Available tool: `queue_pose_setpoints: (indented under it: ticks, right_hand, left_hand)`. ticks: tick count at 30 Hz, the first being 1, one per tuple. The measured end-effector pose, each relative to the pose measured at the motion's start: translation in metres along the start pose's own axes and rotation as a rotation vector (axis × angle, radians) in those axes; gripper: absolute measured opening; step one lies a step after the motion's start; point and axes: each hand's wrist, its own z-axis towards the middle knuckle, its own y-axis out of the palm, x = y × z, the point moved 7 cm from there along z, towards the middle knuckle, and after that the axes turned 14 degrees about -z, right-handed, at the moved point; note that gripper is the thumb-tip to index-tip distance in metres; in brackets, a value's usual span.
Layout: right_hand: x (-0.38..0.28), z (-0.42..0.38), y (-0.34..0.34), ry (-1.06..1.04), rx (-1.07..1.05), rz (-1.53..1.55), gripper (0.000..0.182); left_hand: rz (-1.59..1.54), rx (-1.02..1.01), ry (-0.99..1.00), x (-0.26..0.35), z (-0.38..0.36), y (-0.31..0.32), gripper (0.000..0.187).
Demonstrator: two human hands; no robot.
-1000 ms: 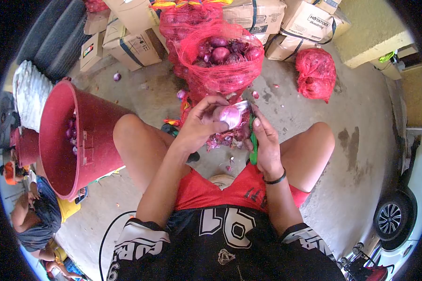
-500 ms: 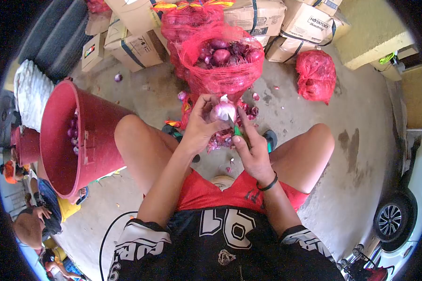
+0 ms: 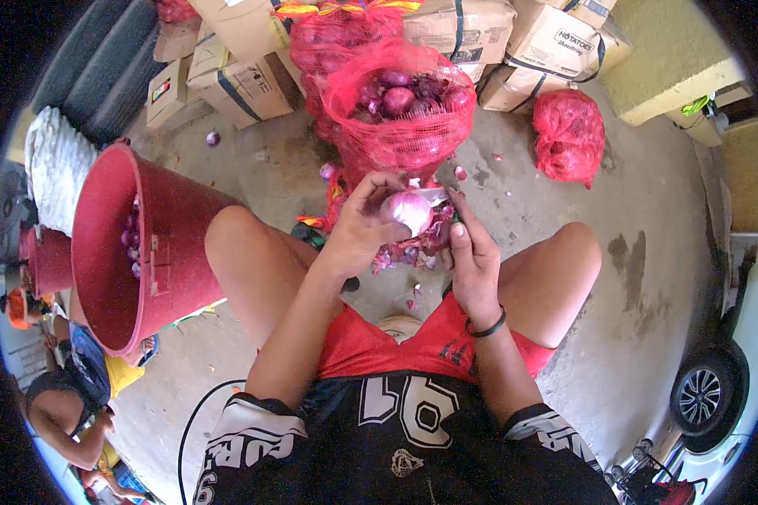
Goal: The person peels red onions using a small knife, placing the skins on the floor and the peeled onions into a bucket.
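My left hand [image 3: 364,220] is closed round a red onion [image 3: 407,213], whose pale, smooth side faces right. In my right hand [image 3: 473,261] is a small knife [image 3: 434,195] with a green handle mostly hidden by my fingers. Its blade points left, close to the top of the onion. Below the hands lie loose purple onion peels [image 3: 408,251] on the floor. Just beyond them stands an open red mesh sack [image 3: 396,143] filled with red onions [image 3: 398,102].
A big red tub [image 3: 181,227] with onions inside leans at my left. Cardboard boxes [image 3: 455,29] and another full mesh sack [image 3: 345,42] stand at the back. A smaller red sack [image 3: 569,135] lies right. Another person [image 3: 72,404] sits at far left; a parked car [image 3: 733,379] is at right.
The knife has swung from the onion's front face to its upper right side, as my right hand moved right. The onion has turned in my left hand. The person at left moved an arm.
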Motion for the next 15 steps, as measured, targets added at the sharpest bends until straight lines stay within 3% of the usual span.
queue_pose_setpoints:
  ticks: [5,10,14,15]
  right_hand:
    - [0.022,0.006,-0.013,0.027,0.150,0.110,0.047]
    - [-0.006,-0.003,0.001,0.068,-0.044,-0.106,0.061]
    - [-0.032,-0.004,0.022,-0.291,-0.033,-0.375,0.063]
    - [-0.031,-0.003,0.022,-0.276,-0.036,-0.385,0.060]
  left_hand:
    - [-0.163,0.014,-0.062,-0.001,-0.003,0.008,0.065]
    - [-0.259,0.089,0.004,0.000,0.001,-0.003,0.064]
    - [-0.166,0.127,0.033,-0.003,0.000,-0.009,0.065]
    - [-0.174,0.128,0.037,-0.002,-0.001,-0.005,0.064]
